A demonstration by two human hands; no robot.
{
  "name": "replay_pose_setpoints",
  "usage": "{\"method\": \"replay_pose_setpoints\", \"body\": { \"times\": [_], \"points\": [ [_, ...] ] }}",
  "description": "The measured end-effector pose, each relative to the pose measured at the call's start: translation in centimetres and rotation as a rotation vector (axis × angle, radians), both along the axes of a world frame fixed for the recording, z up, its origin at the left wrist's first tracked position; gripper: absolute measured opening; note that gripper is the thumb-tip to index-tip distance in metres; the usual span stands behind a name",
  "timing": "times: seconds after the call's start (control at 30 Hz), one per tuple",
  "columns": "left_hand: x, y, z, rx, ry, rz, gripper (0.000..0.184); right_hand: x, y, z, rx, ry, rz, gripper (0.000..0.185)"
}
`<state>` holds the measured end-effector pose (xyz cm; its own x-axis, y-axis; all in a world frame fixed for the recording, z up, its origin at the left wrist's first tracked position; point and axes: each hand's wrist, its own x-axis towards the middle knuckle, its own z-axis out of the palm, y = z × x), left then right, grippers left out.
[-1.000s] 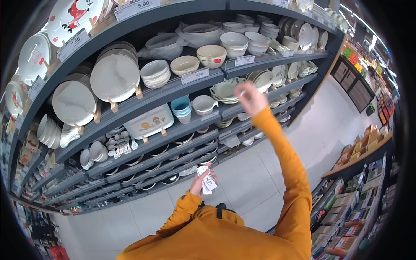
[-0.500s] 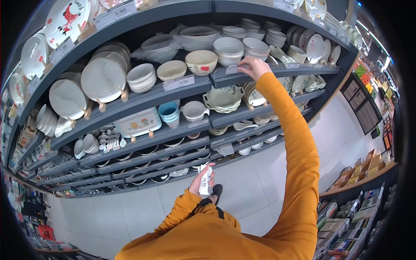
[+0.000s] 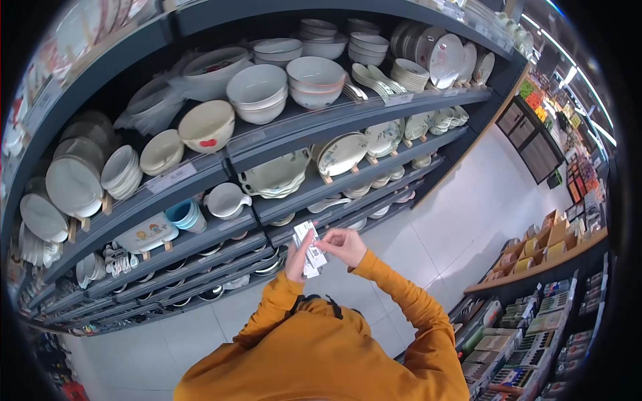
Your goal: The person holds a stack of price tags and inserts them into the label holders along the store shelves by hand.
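Observation:
My left hand [image 3: 294,264] is closed around a small fanned bunch of white price tags [image 3: 305,232], held in front of my body below the shelves. Close beside it, my right hand [image 3: 348,247] pinches a price tag [image 3: 315,255] with printed figures at the right side of the bunch. The tags overlap, so I cannot tell whether this one is apart from the others. Above the hands, white bowls [image 3: 257,92] and a cream bowl with a red motif [image 3: 207,125] stand on a grey shelf [image 3: 294,121].
Lower shelves hold leaf-shaped dishes [image 3: 277,175], patterned plates [image 3: 344,154], a white handled bowl [image 3: 226,200] and blue cups [image 3: 186,215]. White spoons [image 3: 374,81] lie at the upper right. Behind me on the right stands another display unit [image 3: 535,267]. Tiled floor [image 3: 401,260] runs between.
My right hand has come down from the upper shelf's front edge to the tags in my left hand. A tag on that edge is gone. The view has shifted rightward along the shelves.

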<state>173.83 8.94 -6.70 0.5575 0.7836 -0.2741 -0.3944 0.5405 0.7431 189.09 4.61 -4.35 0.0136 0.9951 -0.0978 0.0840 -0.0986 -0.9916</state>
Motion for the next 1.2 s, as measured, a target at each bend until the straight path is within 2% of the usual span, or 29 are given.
{"method": "replay_pose_setpoints", "body": {
  "times": [0.07, 0.17, 0.2, 0.3, 0.4, 0.5, 0.6, 0.63, 0.73, 0.77, 0.9, 1.0, 1.03, 1.07, 1.1, 1.13, 1.2],
  "points": [
    [2.1, 0.3, -0.5, 0.019, -0.007, -0.038, 0.037, 1.7, -0.8, -1.1, 0.012, 0.04, -0.011, 0.019],
    [4.7, 0.3, -0.5, -0.06, -0.045, -0.113, 0.036, 6.3, -0.3, 0.3, 0.081, -0.341, -0.011, 0.026],
    [5.8, 0.2, -0.9, -0.084, -0.064, -0.1, 0.036, 8.1, 0.3, 2.7, 0.22, -0.385, -0.069, 0.027],
    [9.0, 0.4, -1.1, -0.163, -0.073, -0.03, 0.038, 15.5, 3.8, 10.0, 0.61, -0.642, -0.37, 0.013],
    [12.1, -0.2, -1.0, -0.114, -0.072, -0.04, 0.038, 22.3, 7.9, 16.3, 0.787, -0.864, -0.457, 0.019],
    [16.3, -1.3, -0.9, -0.153, -0.129, -0.003, 0.041, 27.1, 11.8, 18.2, 0.797, -0.989, -0.379, 0.023],
    [20.9, -3.0, 0.0, -0.156, -0.165, 0.09, 0.041, 30.6, 14.1, 18.4, 0.778, -1.065, -0.157, 0.021],
    [22.4, -3.6, -0.1, -0.149, -0.217, 0.11, 0.04, 31.2, 14.6, 18.4, 0.8, -1.002, -0.161, 0.019],
    [26.6, -5.2, 0.0, -0.179, -0.236, 0.179, 0.04, 33.0, 16.1, 19.5, 0.673, -0.828, 0.081, 0.017],
    [27.7, -5.6, 0.2, -0.174, -0.257, 0.213, 0.04, 33.6, 16.9, 19.5, 0.729, -0.78, 0.134, 0.016],
    [31.6, -7.0, 1.1, -0.171, -0.291, 0.34, 0.039, 35.2, 15.8, 19.7, 0.729, -0.477, 0.094, 0.021],
    [33.5, -7.4, 2.0, -0.108, -0.254, 0.463, 0.04, 36.6, 12.7, 15.6, 0.787, -0.264, 0.015, 0.021],
    [33.9, -7.4, 1.9, -0.094, -0.244, 0.507, 0.04, 36.6, 10.2, 13.4, 0.626, -0.11, 0.069, 0.019],
    [34.4, -7.1, 1.9, -0.076, -0.237, 0.546, 0.04, 37.0, 7.5, 11.3, 0.285, -0.04, 0.155, 0.019],
    [34.5, -7.0, 1.6, -0.085, -0.253, 0.54, 0.041, 37.0, 5.9, 6.8, 0.303, 0.034, 0.228, 0.015],
    [34.7, -6.8, 0.2, -0.074, -0.266, 0.516, 0.041, 37.3, 3.2, 4.7, 0.167, 0.063, 0.335, 0.013],
    [36.5, -6.8, 0.2, -0.197, -0.05, 0.566, 0.036, 37.2, -1.5, -1.6, -0.033, 0.125, 0.354, 0.01]
  ]
}}
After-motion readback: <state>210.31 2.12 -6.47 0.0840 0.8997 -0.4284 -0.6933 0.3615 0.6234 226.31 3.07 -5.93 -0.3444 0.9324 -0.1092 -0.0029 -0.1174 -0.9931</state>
